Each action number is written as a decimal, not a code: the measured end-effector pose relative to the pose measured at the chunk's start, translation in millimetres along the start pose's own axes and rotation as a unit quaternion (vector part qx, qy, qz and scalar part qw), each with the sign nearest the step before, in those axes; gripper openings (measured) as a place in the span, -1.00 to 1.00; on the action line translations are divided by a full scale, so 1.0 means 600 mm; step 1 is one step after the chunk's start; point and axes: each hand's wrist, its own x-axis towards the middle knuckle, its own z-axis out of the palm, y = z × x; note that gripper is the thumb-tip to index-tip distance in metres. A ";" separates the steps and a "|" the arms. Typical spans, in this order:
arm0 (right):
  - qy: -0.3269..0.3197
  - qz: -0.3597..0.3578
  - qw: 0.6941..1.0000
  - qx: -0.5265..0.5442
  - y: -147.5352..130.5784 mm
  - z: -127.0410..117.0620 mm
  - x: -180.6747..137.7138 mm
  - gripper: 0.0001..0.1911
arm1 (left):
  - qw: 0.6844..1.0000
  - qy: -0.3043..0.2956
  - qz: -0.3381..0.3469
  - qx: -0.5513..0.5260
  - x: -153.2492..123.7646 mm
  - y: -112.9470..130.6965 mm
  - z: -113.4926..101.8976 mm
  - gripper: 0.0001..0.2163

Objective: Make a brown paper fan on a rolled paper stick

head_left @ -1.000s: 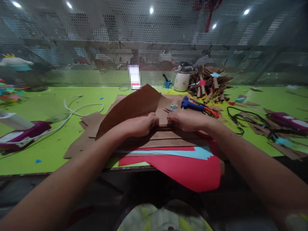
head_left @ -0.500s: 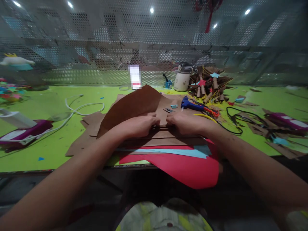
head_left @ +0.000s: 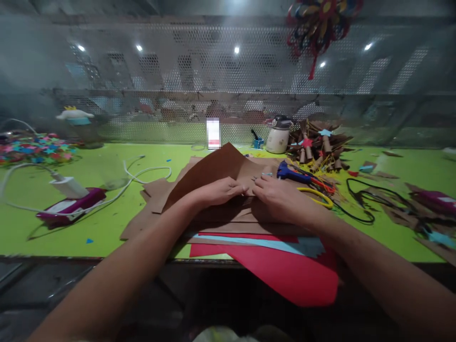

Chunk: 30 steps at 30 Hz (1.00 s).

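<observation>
A large sheet of brown kraft paper [head_left: 210, 173] lies in front of me, its far left part curling up into a peak. My left hand [head_left: 226, 190] pinches the near edge of this sheet, thumb and forefinger together. Close by on the right, my right hand [head_left: 270, 192] has its fingers bent down over the same edge; its thumb is hidden. A thin dark pointed tip shows by the right fingers, the rest covered. Under the sheet are more brown sheets [head_left: 228, 228], light blue paper strips [head_left: 285, 244] and red paper [head_left: 295, 280] hanging over the table edge.
A blue glue gun [head_left: 294, 173] and yellow cable [head_left: 322, 197] lie right of my hands. Behind stand a white flask [head_left: 278, 137], brown paper rolls with stars [head_left: 320, 147] and a lit phone [head_left: 213, 133]. At left are a purple power strip [head_left: 73, 206] and colourful paper stars [head_left: 39, 149].
My right hand has shifted up over the pointed tool, and its fingers are more spread along the edge. The left hand stays at the paper's edge. The camera view has tilted up.
</observation>
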 end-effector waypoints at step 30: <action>0.020 0.081 0.909 0.408 0.038 -0.006 0.003 -0.73 | 0.919 -0.005 -0.077 -0.387 -0.006 -0.004 0.037 -0.78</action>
